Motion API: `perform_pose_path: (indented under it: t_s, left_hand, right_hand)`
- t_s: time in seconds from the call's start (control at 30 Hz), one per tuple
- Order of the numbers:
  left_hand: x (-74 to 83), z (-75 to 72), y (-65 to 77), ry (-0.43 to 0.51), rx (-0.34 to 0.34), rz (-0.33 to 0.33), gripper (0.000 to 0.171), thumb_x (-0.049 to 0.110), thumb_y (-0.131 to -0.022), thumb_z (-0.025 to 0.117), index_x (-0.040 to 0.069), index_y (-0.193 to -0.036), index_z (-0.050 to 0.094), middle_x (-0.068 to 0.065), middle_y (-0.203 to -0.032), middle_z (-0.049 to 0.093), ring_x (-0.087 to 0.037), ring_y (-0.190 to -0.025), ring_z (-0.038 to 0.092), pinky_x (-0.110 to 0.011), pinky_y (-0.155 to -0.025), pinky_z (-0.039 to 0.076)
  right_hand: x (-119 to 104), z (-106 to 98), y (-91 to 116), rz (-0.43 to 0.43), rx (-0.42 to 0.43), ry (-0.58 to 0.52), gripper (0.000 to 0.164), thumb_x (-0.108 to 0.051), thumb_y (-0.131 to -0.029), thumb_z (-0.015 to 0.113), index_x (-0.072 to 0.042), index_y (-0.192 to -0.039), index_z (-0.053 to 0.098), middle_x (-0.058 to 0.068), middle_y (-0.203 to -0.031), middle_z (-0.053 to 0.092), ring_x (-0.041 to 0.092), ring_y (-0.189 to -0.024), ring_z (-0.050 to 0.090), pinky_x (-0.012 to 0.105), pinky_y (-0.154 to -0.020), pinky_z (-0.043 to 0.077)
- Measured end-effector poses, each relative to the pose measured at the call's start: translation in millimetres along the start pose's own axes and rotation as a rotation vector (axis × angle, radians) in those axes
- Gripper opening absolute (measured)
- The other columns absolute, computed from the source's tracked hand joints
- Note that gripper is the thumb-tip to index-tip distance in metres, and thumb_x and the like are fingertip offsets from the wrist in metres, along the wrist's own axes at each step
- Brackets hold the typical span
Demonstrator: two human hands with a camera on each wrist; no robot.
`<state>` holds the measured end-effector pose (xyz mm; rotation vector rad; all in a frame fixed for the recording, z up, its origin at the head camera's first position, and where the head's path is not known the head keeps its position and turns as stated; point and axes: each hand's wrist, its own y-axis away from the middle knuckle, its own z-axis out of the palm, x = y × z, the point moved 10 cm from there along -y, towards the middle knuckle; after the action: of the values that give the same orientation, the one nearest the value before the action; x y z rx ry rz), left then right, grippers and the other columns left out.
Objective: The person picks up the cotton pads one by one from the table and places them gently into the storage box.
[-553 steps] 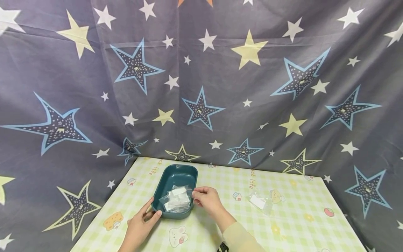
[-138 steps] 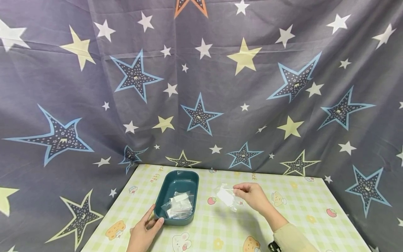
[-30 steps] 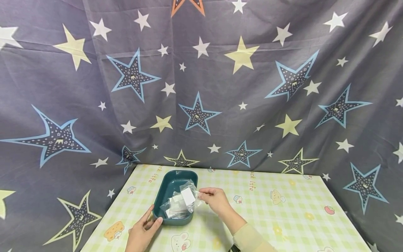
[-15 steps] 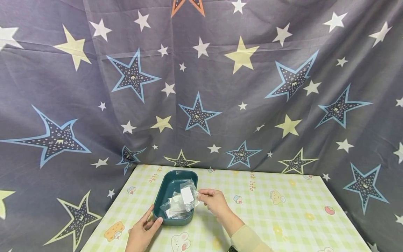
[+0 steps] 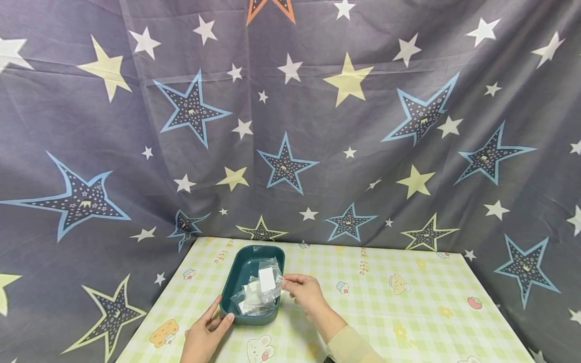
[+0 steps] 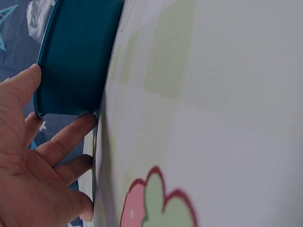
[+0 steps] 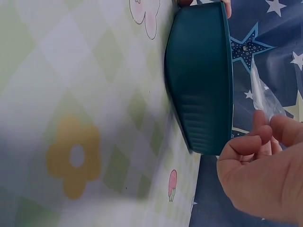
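A teal rectangular box stands on the table's left half. Inside its near end lies a pile of small clear plastic bags with white pieces in them. My left hand holds the box's near left corner, thumb on one side and fingers on the other; in the left wrist view the thumb lies at the rim. Over the box's right rim my right hand pinches the edge of one more clear bag with a white piece, between thumb and forefinger. This bag overlaps the pile in the head view.
A green-and-white checked tablecloth with cartoon prints covers the table. Behind the table and at its sides hangs a dark curtain with a star pattern.
The bag that lay on the table's right side 18.4 seconds ago is gone from there. My right hand has carried a bag left to the box, shifting slightly further left. My left hand stays put.
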<state>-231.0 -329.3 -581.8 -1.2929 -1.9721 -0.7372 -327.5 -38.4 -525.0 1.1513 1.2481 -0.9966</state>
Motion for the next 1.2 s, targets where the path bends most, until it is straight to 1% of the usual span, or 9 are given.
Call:
perform_pose_path:
  t_s: [0.13, 0.23, 0.43, 0.57, 0.73, 0.83, 0.97, 1.03, 1.2]
  left_hand:
    - [-0.5, 0.0, 0.3, 0.006, -0.001, 0.003, 0.090, 0.074, -0.094, 0.067, 0.024, -0.166, 0.043, -0.022, -0.122, 0.079, -0.042, -0.120, 0.075, -0.081, -0.114, 0.035]
    - [-0.4, 0.2, 0.4, 0.009, -0.001, 0.009, 0.091, 0.074, -0.094, 0.067, 0.024, -0.167, 0.042, -0.024, -0.123, 0.078, -0.041, -0.118, 0.076, -0.076, -0.110, 0.045]
    - [-0.3, -0.3, 1.9, 0.003, -0.002, 0.006, 0.092, 0.075, -0.093, 0.066, 0.025, -0.167, 0.042, -0.027, -0.126, 0.076, -0.041, -0.116, 0.077, -0.069, -0.106, 0.054]
    - [0.6, -0.9, 2.4, 0.003, -0.001, 0.007, 0.092, 0.075, -0.093, 0.067, 0.025, -0.167, 0.042, -0.028, -0.127, 0.075, -0.041, -0.116, 0.077, -0.068, -0.105, 0.055]
    - [1.0, -0.4, 1.9, 0.010, -0.002, 0.009, 0.092, 0.075, -0.093, 0.067, 0.025, -0.167, 0.042, -0.026, -0.125, 0.076, -0.041, -0.116, 0.076, -0.068, -0.105, 0.054]
    - [0.8, -0.4, 1.9, 0.011, 0.000, 0.012, 0.091, 0.074, -0.094, 0.067, 0.025, -0.167, 0.042, -0.024, -0.122, 0.078, -0.041, -0.117, 0.076, -0.068, -0.107, 0.053]
    - [1.0, -1.0, 2.1, 0.012, 0.004, 0.014, 0.091, 0.073, -0.094, 0.068, 0.024, -0.166, 0.043, -0.023, -0.120, 0.079, -0.041, -0.116, 0.076, -0.067, -0.106, 0.054]
    - [1.2, -1.0, 2.1, 0.013, 0.004, 0.014, 0.091, 0.073, -0.094, 0.068, 0.024, -0.166, 0.043, -0.024, -0.121, 0.079, -0.041, -0.116, 0.077, -0.066, -0.105, 0.055]
    - [1.1, -0.8, 2.2, 0.018, 0.004, 0.009, 0.093, 0.074, -0.093, 0.069, 0.024, -0.166, 0.043, -0.028, -0.124, 0.076, -0.042, -0.116, 0.076, -0.063, -0.104, 0.057]
  right_hand:
    - [0, 3, 1, 0.007, 0.010, -0.017, 0.032, -0.016, -0.095, 0.078, 0.000, -0.123, 0.078, -0.001, -0.094, 0.079, 0.009, -0.074, 0.057, 0.020, -0.059, 0.045]
    - [1, 7, 1, 0.013, 0.023, -0.020, 0.033, -0.015, -0.094, 0.079, 0.000, -0.123, 0.078, -0.001, -0.094, 0.078, 0.010, -0.074, 0.057, 0.020, -0.058, 0.043]
    - [1, 16, 0, 0.005, 0.032, -0.022, 0.033, -0.014, -0.093, 0.079, 0.000, -0.123, 0.078, -0.001, -0.095, 0.077, 0.012, -0.074, 0.058, 0.021, -0.058, 0.043]
    - [-3, 21, 1, -0.002, 0.030, -0.022, 0.032, -0.014, -0.094, 0.078, 0.001, -0.122, 0.078, 0.002, -0.097, 0.079, 0.012, -0.076, 0.059, 0.021, -0.059, 0.045]
    - [-3, 26, 1, 0.000, 0.029, -0.014, 0.030, -0.013, -0.095, 0.078, 0.000, -0.122, 0.078, 0.005, -0.102, 0.081, 0.014, -0.082, 0.064, 0.025, -0.068, 0.050]
    - [-2, 28, 1, -0.004, 0.030, -0.010, 0.030, -0.012, -0.095, 0.079, 0.001, -0.121, 0.078, 0.008, -0.103, 0.081, 0.012, -0.084, 0.066, 0.025, -0.071, 0.053]
    - [-1, 30, 1, -0.005, 0.035, 0.004, 0.029, -0.013, -0.095, 0.079, 0.000, -0.121, 0.079, 0.008, -0.107, 0.081, 0.009, -0.090, 0.068, 0.023, -0.077, 0.056]
    - [0, 30, 1, 0.000, 0.038, 0.013, 0.028, -0.013, -0.095, 0.079, -0.001, -0.120, 0.079, 0.007, -0.109, 0.081, 0.010, -0.095, 0.069, 0.026, -0.082, 0.059]
    - [1, 30, 1, -0.011, 0.048, 0.029, 0.028, -0.012, -0.094, 0.079, 0.000, -0.119, 0.079, 0.010, -0.112, 0.080, 0.015, -0.103, 0.072, 0.035, -0.094, 0.062]
